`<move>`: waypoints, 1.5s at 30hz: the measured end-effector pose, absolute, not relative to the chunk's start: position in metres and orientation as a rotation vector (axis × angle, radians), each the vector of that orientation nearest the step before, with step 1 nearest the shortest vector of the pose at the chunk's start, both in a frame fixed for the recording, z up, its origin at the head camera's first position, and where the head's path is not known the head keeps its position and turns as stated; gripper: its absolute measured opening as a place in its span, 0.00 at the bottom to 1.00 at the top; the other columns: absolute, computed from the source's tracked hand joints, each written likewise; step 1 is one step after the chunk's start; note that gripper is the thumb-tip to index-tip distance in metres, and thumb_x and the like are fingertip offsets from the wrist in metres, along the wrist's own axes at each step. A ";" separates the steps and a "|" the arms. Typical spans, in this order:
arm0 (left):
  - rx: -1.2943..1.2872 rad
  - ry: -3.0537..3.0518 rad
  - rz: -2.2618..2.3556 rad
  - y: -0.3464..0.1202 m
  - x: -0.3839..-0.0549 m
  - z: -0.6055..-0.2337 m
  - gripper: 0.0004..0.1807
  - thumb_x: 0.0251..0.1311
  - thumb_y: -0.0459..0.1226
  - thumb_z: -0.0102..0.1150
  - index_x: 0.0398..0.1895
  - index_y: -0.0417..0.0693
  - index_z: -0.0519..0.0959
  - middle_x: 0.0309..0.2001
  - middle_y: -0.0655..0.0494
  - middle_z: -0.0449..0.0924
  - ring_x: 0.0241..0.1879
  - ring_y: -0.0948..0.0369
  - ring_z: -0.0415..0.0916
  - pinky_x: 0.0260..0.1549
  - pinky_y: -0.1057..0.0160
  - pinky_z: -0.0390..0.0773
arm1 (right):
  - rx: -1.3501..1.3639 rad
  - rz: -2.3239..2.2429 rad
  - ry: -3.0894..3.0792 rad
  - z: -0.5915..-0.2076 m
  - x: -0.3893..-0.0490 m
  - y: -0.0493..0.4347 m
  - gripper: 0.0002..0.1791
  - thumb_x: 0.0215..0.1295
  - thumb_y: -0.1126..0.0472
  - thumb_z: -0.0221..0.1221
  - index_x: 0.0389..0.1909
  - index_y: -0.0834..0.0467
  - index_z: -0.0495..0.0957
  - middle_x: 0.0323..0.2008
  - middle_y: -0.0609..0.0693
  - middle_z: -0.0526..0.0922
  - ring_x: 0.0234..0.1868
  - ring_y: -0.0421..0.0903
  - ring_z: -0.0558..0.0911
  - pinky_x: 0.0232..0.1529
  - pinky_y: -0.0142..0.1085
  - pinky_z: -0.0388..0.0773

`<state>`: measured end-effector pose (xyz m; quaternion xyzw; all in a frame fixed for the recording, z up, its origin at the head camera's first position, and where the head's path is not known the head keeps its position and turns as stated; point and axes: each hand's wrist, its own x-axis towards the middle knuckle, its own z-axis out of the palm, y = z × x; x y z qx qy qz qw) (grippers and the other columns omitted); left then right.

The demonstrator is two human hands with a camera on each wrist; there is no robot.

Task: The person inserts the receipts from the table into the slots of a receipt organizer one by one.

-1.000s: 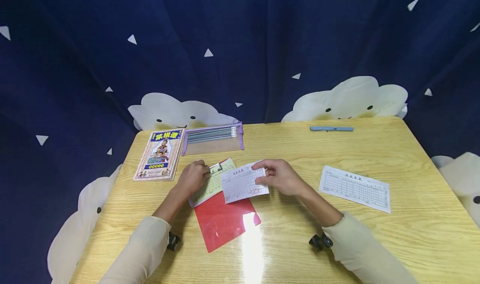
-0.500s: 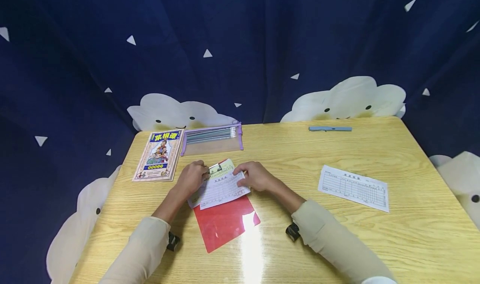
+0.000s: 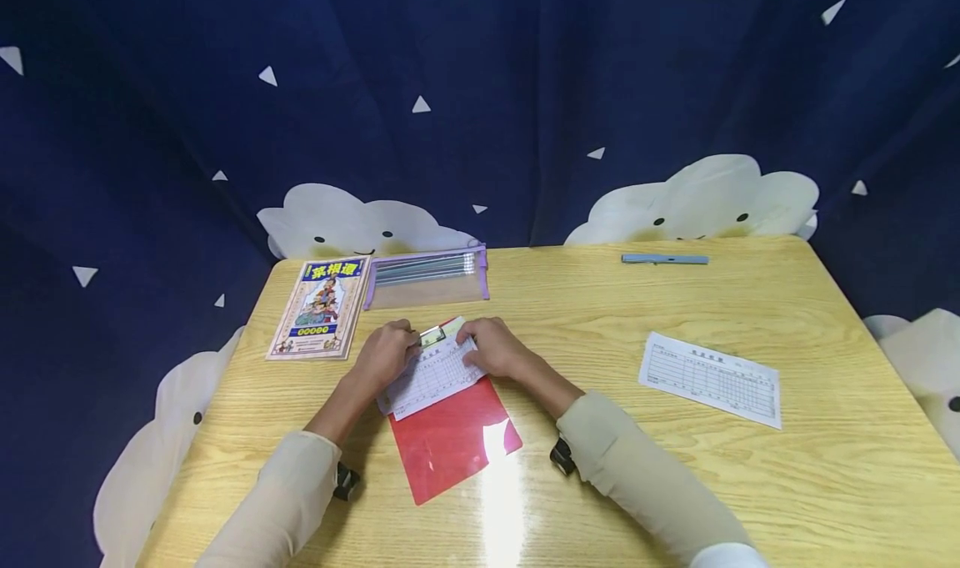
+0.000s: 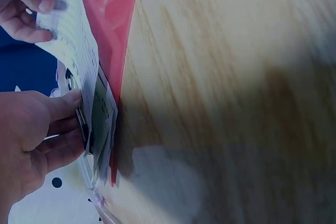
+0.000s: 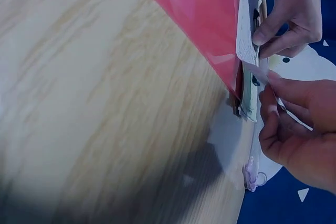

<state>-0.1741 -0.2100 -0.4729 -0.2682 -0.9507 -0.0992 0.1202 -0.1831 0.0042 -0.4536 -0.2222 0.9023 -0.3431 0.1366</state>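
A red clipboard [image 3: 457,439] lies slanted on the table with a metal clip [image 3: 432,336] at its top. My left hand [image 3: 386,354] grips that clip, thumb on top and fingers curled behind, as the left wrist view shows. Pale green printed slips [image 4: 105,109] lie under the clip end. Over them is a white printed form [image 3: 435,378], its top edge right at the clip. My right hand [image 3: 495,348] pinches the form's right end between thumb and fingers; in the right wrist view that corner bends up from the stack.
Another white form [image 3: 708,379] lies on the table at the right. A blue pen [image 3: 664,259] rests near the back edge. Behind the clipboard is a purple-edged pencil pouch [image 3: 427,294] holding pencils, with a stack of booklets [image 3: 321,309] to its left. A dark curtain [image 3: 480,92] hangs behind.
My right hand has moved left with the white form, bringing it over the green slips and up to the clip. The left hand has stayed at the clip.
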 end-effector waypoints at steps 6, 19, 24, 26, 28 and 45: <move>-0.800 -2.794 -0.247 -0.208 -0.173 -0.472 0.04 0.47 0.30 0.68 0.21 0.43 0.81 0.23 0.52 0.74 0.24 0.56 0.75 0.25 0.58 0.76 | -0.644 -0.978 2.645 -0.457 -0.184 0.000 0.14 0.49 0.68 0.66 0.40 0.61 0.81 0.47 0.57 0.83 0.54 0.54 0.78 0.61 0.43 0.69; -0.831 -2.783 -0.165 -0.208 -0.171 -0.472 0.06 0.50 0.30 0.65 0.21 0.41 0.78 0.23 0.50 0.72 0.24 0.54 0.73 0.26 0.57 0.75 | -0.588 -0.984 2.671 -0.461 -0.187 -0.008 0.12 0.48 0.70 0.66 0.37 0.62 0.81 0.42 0.56 0.84 0.49 0.51 0.80 0.57 0.41 0.73; -0.832 -2.793 -0.176 -0.208 -0.171 -0.471 0.05 0.51 0.29 0.65 0.21 0.40 0.78 0.23 0.49 0.73 0.24 0.55 0.73 0.26 0.57 0.75 | -0.557 -0.907 2.694 -0.459 -0.189 -0.011 0.12 0.48 0.69 0.67 0.36 0.59 0.82 0.42 0.53 0.85 0.49 0.53 0.78 0.56 0.40 0.72; -0.831 -2.794 -0.187 -0.209 -0.171 -0.470 0.05 0.50 0.29 0.65 0.21 0.40 0.79 0.24 0.49 0.73 0.24 0.54 0.73 0.26 0.56 0.76 | -0.542 -0.875 2.694 -0.457 -0.190 -0.012 0.12 0.49 0.69 0.66 0.36 0.59 0.82 0.43 0.53 0.84 0.51 0.53 0.77 0.57 0.40 0.72; -0.830 -2.793 -0.196 -0.209 -0.171 -0.469 0.05 0.50 0.28 0.64 0.21 0.40 0.79 0.24 0.49 0.74 0.25 0.54 0.73 0.26 0.56 0.76 | -0.533 -0.844 2.695 -0.456 -0.191 -0.014 0.12 0.49 0.69 0.66 0.37 0.59 0.82 0.44 0.53 0.84 0.51 0.53 0.77 0.56 0.39 0.72; -0.868 -2.745 -0.210 -0.208 -0.172 -0.473 0.06 0.48 0.25 0.62 0.19 0.39 0.77 0.22 0.49 0.71 0.23 0.54 0.71 0.24 0.58 0.75 | -0.455 -0.884 2.670 -0.455 -0.197 -0.012 0.11 0.47 0.71 0.63 0.34 0.57 0.82 0.38 0.51 0.85 0.50 0.53 0.75 0.54 0.39 0.73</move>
